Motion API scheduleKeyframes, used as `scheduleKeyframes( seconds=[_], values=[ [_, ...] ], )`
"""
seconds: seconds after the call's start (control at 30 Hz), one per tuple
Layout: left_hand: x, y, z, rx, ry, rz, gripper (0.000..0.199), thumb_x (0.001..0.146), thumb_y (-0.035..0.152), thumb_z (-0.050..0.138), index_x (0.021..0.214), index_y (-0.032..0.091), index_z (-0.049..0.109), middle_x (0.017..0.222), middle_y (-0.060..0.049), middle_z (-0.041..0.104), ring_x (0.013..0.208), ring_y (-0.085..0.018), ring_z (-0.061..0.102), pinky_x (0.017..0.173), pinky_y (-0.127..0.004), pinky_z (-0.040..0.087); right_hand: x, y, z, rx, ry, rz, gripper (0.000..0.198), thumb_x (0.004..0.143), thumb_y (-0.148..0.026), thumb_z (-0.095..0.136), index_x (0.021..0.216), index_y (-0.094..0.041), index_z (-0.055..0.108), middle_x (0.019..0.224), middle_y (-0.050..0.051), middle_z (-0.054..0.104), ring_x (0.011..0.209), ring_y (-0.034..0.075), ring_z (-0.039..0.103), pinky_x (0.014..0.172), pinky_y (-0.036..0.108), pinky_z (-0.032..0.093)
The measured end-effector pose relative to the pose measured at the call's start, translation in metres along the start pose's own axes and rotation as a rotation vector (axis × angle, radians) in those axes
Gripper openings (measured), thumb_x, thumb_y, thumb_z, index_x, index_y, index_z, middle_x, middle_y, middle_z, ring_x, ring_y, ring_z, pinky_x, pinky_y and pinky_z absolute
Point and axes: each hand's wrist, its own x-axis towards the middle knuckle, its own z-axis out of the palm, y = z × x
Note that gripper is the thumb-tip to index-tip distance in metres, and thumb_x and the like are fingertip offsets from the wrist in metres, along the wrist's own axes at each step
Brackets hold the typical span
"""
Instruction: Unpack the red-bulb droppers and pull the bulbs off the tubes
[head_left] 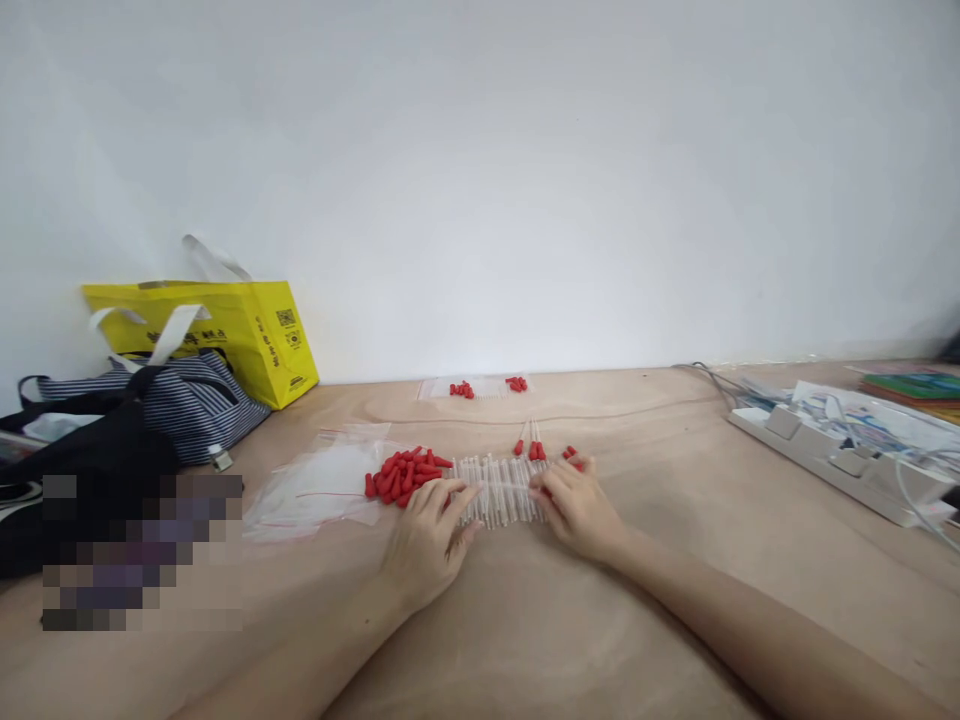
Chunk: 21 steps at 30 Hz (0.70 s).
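Clear glass dropper tubes (495, 515) lie side by side in a dense row on the table, between my two hands. My left hand (429, 540) rests at the row's left end, its thumb and index finger apart. Just beyond it is a heap of red rubber bulbs (397, 475). My right hand (581, 508) is at the right end, its fingers pinched together. A pale tube (506, 486) runs crosswise over the row between both hands' fingertips; the right fingers appear to grip its end. Behind the row lie several tubes with red bulbs fitted (534, 448). Loose red bulbs (571, 455) show beyond my right hand.
Clear zip bags (322, 485) are spread on the left. Near the wall, a bag (491, 388) holds more bulbs and tubes. A yellow bag (262, 340), striped bag (199, 410) and black bag (97, 470) stand left. A power strip (825, 465) with cables sits right.
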Motion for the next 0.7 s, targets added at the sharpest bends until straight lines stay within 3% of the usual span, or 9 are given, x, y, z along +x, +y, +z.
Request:
scheduleKeyframes(
  seconds=[0.1,0.27,0.43,0.7],
  values=[
    [0.0,0.006,0.005,0.034,0.014,0.119,0.023,0.081,0.023,0.048,0.102,0.021,0.056,0.09,-0.004,0.059,0.087,-0.019,0.048,0.078,-0.035,0.034,-0.01,-0.019,0.006,0.028,0.021,-0.112,0.017,0.086,-0.021,0.037,0.077,-0.017,0.051,0.068,0.001,0.057,0.067,0.013,0.047,0.074,0.031,0.023],
    [-0.002,0.014,0.008,0.047,0.049,0.227,0.013,0.082,0.017,0.046,0.082,0.019,0.059,0.065,0.001,0.059,0.068,-0.013,0.046,0.075,-0.034,0.029,-0.01,-0.033,0.007,0.065,0.06,-0.201,0.021,0.087,-0.024,0.037,0.077,-0.017,0.054,0.063,0.0,0.055,0.063,0.013,0.044,0.072,0.031,0.023],
    [-0.002,0.017,0.004,0.068,0.048,0.212,0.018,0.081,0.021,0.046,0.066,0.018,0.056,0.054,0.002,0.054,0.061,-0.013,0.041,0.069,-0.033,0.025,-0.015,-0.029,0.004,0.079,0.069,-0.192,0.022,0.084,-0.029,0.045,0.069,-0.017,0.053,0.056,-0.002,0.053,0.061,0.012,0.042,0.072,0.032,0.023],
    [-0.005,0.011,0.001,0.039,0.037,0.162,0.017,0.078,0.017,0.047,0.064,0.018,0.055,0.052,0.003,0.055,0.06,-0.012,0.041,0.069,-0.034,0.024,-0.021,-0.019,0.005,0.091,0.114,-0.19,0.026,0.084,-0.031,0.046,0.063,-0.017,0.054,0.051,-0.003,0.05,0.056,0.01,0.041,0.073,0.032,0.024]
  ],
)
